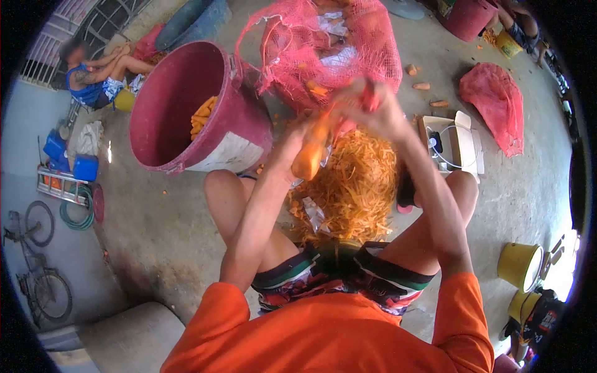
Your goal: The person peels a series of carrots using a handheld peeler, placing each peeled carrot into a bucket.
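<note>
My left hand (296,142) is closed around a carrot (310,156), its thick end pointing down toward me. Smeared by motion, my right hand (384,112) grips a red-handled peeler (370,98) at the carrot's far end; its blade cannot be made out. Below both hands, between my legs, lies a big heap of orange carrot peelings (360,186) with a few white scraps on it. Just beyond the hands stands a pink mesh sack (388,53) holding carrots and white paper.
A large maroon tub (158,112) with peeled carrots (202,118) leans at my left. On the right are an open cardboard box (463,146) with a white cable, a red mesh sack (494,102) and loose carrots (421,86). Another person (99,74) sits at the far left.
</note>
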A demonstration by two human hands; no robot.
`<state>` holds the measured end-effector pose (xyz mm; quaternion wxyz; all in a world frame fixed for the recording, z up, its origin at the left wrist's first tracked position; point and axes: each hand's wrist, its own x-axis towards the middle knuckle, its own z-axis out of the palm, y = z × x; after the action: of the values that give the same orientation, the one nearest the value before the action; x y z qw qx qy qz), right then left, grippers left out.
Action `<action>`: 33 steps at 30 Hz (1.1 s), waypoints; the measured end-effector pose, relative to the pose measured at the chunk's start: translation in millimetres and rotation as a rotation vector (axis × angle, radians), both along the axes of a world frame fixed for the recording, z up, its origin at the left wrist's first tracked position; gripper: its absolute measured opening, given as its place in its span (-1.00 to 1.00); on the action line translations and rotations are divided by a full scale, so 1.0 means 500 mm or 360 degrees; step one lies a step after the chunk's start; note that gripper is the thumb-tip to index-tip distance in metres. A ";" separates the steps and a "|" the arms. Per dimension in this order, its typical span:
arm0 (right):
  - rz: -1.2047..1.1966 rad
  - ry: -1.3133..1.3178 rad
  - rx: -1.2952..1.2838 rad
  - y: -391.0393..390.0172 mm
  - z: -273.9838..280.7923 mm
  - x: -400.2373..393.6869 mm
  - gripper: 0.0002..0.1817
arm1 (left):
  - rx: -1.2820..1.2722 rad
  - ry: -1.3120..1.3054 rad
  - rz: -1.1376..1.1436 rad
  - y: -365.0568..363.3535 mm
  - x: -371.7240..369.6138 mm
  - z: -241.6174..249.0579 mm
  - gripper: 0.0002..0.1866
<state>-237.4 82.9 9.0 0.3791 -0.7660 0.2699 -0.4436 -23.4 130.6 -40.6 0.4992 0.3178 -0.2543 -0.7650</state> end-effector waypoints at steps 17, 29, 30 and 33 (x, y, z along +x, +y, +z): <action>-0.0127 -0.0141 0.0168 -0.018 0.015 -0.033 -0.79 | 0.0127 0.0268 -0.0251 -0.009 0.008 0.011 -0.65; -0.0170 -0.0125 0.0155 -0.007 0.004 -0.022 -0.77 | 0.0144 0.0370 -0.0183 -0.016 0.014 0.011 -0.65; 0.0027 -0.0166 0.0383 0.024 0.019 0.000 -0.77 | 0.0142 0.0373 -0.0176 -0.019 0.015 0.002 -0.65; 0.0243 0.0221 -0.0458 0.044 0.028 0.032 -0.77 | 0.0143 0.0261 -0.0021 -0.022 0.004 -0.024 -0.64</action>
<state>-221.3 105.0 23.2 0.2787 -0.8593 0.1702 -0.3936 -21.3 119.8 -52.7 0.4986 0.2743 -0.1801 -0.8023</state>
